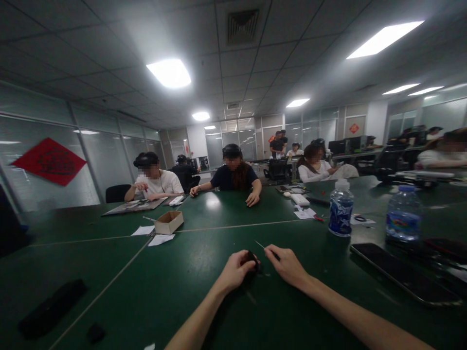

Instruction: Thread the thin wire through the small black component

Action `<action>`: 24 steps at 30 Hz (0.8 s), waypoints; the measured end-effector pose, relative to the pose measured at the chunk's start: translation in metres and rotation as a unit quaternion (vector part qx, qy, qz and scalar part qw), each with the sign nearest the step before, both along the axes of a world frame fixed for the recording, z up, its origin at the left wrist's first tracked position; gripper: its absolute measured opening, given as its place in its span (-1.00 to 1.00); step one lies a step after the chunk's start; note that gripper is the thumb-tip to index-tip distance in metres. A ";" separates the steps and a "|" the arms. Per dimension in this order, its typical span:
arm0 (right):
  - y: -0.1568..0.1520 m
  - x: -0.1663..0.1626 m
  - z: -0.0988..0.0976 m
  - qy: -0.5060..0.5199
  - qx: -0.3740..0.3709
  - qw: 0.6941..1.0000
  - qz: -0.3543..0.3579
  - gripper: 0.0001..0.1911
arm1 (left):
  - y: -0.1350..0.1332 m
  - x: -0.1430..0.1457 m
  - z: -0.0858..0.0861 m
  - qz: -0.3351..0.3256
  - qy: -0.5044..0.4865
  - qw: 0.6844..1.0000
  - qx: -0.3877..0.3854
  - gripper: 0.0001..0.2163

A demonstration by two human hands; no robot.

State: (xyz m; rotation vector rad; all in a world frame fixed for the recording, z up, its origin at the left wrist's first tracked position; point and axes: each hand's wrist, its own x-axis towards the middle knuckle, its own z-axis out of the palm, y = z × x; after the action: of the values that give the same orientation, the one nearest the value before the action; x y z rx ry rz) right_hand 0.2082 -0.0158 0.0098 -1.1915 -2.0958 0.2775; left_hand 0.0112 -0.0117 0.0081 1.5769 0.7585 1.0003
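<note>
My left hand (pixel 235 270) rests on the green table (pixel 153 291), its fingers curled round a small dark object (pixel 251 259) I cannot identify. My right hand (pixel 286 265) sits just to its right, fingers pinched on a thin pointed tool (pixel 260 244) whose tip sticks out up and to the left. The two hands almost touch over the dark object.
Two water bottles (pixel 340 208) (pixel 403 214) and a dark phone (pixel 403 274) lie to the right. A small cardboard box (pixel 168 222) with paper slips sits mid-table. Black items (pixel 51 308) lie front left. Several people sit along the far side.
</note>
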 end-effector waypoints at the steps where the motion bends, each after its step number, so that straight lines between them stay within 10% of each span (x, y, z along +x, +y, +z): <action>1: 0.000 0.000 0.000 -0.002 0.000 1.000 0.002 -0.61 | 0.001 0.000 -0.001 0.010 -0.012 1.000 -0.003 -0.73; 11: -0.006 -0.005 0.004 -0.079 0.015 0.996 0.031 -0.63 | 0.015 -0.006 -0.018 0.084 -0.172 0.979 -0.071 -0.58; 24: -0.007 -0.006 0.005 -0.117 0.010 0.993 0.023 -0.64 | 0.017 -0.009 -0.022 0.090 -0.149 0.983 -0.065 -0.58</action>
State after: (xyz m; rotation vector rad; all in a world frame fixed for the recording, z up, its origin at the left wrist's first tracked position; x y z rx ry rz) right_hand 0.2026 -0.0230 0.0144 -1.2133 -2.3243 0.1429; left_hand 0.0025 0.0057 -0.0139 1.2262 0.7485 1.2597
